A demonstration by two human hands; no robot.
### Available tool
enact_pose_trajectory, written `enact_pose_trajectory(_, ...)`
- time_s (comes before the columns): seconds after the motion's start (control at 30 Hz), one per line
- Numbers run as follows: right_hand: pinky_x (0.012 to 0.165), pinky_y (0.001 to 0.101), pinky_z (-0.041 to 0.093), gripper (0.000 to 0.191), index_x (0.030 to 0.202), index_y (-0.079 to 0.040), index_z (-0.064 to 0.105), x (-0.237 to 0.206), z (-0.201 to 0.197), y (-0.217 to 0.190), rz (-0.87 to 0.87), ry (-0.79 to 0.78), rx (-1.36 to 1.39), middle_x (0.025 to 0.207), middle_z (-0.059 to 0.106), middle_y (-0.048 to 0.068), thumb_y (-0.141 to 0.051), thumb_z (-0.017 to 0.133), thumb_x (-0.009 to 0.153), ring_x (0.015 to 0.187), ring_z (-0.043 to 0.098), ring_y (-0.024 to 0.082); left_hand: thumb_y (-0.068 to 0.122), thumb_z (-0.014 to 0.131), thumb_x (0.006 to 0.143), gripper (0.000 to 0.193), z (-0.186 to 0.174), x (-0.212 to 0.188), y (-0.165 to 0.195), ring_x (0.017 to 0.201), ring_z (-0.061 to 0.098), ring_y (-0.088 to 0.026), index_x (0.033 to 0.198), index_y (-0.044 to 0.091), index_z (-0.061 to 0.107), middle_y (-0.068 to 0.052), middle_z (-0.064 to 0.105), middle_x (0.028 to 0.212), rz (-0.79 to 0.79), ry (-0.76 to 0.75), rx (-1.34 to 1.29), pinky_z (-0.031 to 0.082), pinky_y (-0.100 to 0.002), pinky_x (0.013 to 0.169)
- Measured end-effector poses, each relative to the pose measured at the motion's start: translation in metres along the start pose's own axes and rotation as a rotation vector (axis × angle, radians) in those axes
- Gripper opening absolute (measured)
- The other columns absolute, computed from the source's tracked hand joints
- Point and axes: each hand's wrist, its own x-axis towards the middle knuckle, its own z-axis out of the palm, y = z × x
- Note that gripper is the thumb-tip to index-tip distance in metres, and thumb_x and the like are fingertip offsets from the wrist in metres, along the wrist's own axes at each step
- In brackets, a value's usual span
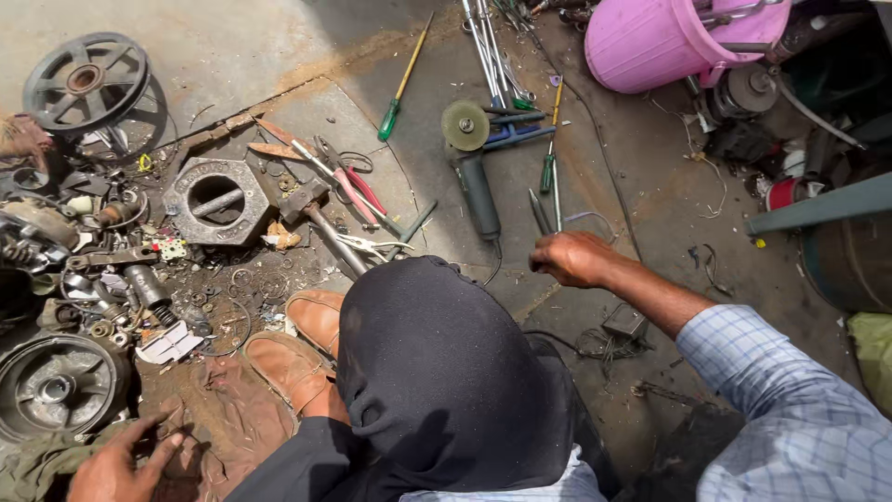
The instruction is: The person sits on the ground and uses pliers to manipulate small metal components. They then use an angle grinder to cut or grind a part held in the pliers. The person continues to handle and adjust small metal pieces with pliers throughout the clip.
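Observation:
My right hand (573,257) hangs over the concrete floor with its fingers curled into a loose fist, nothing visible in it. Just beyond it lie an angle grinder (474,163) with a worn disc and two screwdrivers (548,172). My left hand (121,465) rests with fingers spread on a brown rag (218,418) at the lower left, beside a metal wheel hub (58,383). My knee in dark trousers (437,372) fills the middle, with brown shoes (302,349) in front of it.
A hexagonal metal block (216,200), a hammer (321,218), pliers (348,181) and several small metal parts lie at left. A spoked wheel (85,82) sits top left. A pink bucket (660,37) stands top right. A green-handled screwdriver (400,84) lies farther off.

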Motion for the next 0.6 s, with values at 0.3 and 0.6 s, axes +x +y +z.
enact_pose_trajectory(0.3, 0.092, 0.0465, 0.054, 0.020, 0.108, -0.018, 0.074, -0.095, 0.079, 0.047, 0.366, -0.061, 0.059, 0.112, 0.073, 0.004, -0.023, 0.068, 0.090, 0.110, 0.067, 0.030, 0.047, 0.078, 0.086, 0.072, 0.013, 0.006, -0.001, 0.113, 0.077, -0.028, 0.150, 0.017, 0.064, -0.014, 0.081, 0.116, 0.055, -0.057, -0.188, 0.056, -0.043, 0.108)
enact_pose_trajectory(0.6, 0.099, 0.0432, 0.054, 0.027, 0.114, -0.024, 0.076, -0.122, 0.103, 0.064, 0.561, -0.197, -0.036, 0.121, 0.071, 0.003, -0.016, 0.066, 0.090, 0.116, 0.066, 0.028, 0.045, 0.079, 0.086, 0.071, 0.018, 0.005, 0.002, 0.117, 0.076, -0.027, 0.149, 0.016, 0.065, -0.013, 0.082, 0.119, 0.029, -0.038, -0.130, 0.054, -0.042, 0.111)
